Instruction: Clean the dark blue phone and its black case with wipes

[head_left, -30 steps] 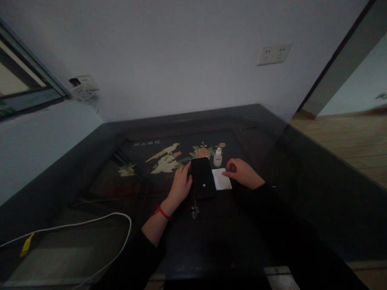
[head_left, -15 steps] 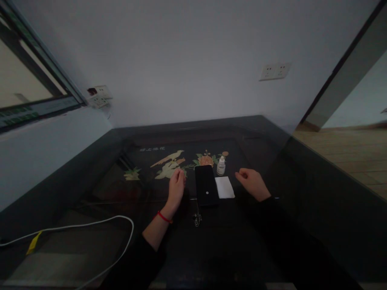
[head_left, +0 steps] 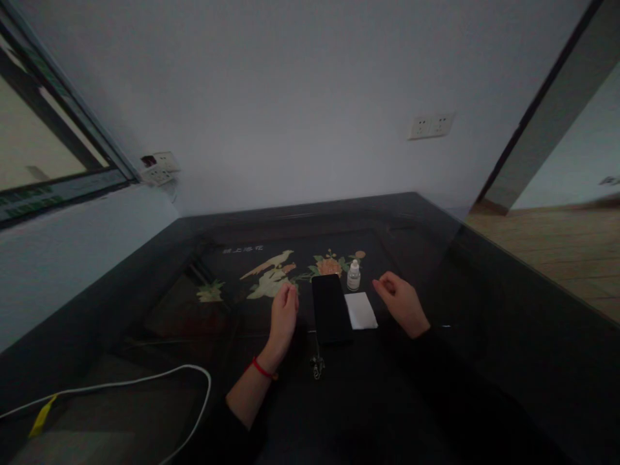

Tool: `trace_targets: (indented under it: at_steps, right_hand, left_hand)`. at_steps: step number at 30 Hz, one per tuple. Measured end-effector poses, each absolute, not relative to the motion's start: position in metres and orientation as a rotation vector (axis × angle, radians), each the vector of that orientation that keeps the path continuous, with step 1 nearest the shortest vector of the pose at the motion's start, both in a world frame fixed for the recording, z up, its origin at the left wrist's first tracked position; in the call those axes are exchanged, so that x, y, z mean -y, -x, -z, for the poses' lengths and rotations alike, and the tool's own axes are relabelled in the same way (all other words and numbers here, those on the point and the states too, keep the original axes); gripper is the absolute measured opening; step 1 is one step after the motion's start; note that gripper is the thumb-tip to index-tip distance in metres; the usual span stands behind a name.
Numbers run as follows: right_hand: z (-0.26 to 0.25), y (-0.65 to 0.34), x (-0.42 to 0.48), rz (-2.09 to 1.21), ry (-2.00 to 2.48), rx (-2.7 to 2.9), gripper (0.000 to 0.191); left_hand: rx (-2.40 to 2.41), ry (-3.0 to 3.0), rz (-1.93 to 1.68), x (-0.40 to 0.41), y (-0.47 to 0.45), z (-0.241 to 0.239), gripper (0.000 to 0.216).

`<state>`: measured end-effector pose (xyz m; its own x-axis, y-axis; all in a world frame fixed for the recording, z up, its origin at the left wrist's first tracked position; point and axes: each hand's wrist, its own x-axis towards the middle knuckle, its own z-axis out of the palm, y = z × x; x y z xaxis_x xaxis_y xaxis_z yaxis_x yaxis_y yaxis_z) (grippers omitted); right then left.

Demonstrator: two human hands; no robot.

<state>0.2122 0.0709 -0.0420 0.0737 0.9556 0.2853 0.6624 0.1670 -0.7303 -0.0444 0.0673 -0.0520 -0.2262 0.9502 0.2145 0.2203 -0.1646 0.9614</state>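
A black phone (head_left: 331,307) lies flat on the dark table (head_left: 416,361), its screen dark. A small charm (head_left: 317,366) hangs off its near end. My left hand (head_left: 283,314) rests on the table just left of the phone, fingers loosely curled, holding nothing. A white square cloth (head_left: 361,310) lies right of the phone, and a small white dropper bottle (head_left: 353,276) stands just behind it. My right hand (head_left: 401,302) hovers right of the cloth, fingers loosely bent and empty, not touching it.
The table top bears a painted bird and flowers (head_left: 290,266). A white cable (head_left: 145,381) with a yellow tag (head_left: 39,417) loops at the near left. Wall sockets (head_left: 431,125) sit above; a window frame (head_left: 58,187) on the left, wooden floor (head_left: 557,239) on the right.
My left hand has come off the phone's left edge and my right hand has lifted off the white cloth; both now sit apart from them. The phone's screen dot is gone.
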Motion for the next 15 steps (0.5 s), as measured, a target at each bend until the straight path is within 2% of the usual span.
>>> trace_targets:
  at_steps: [3, 7, 15]
  right_hand:
    - [0.049, -0.188, -0.061, -0.573, 1.420, 1.670, 0.025]
    - [0.064, -0.167, -0.053, -0.645, 1.310, 1.757, 0.035]
    - [0.068, -0.173, -0.053, -0.655, 1.324, 1.806, 0.037]
  left_hand:
    - [-1.465, -1.377, -1.428, -0.063, 0.039, 0.057, 0.034]
    - [-1.457, -1.373, -1.386, -0.059, 0.030, 0.067, 0.026]
    - [-1.406, -1.351, -1.293, -0.061, 0.029, 0.072, 0.034]
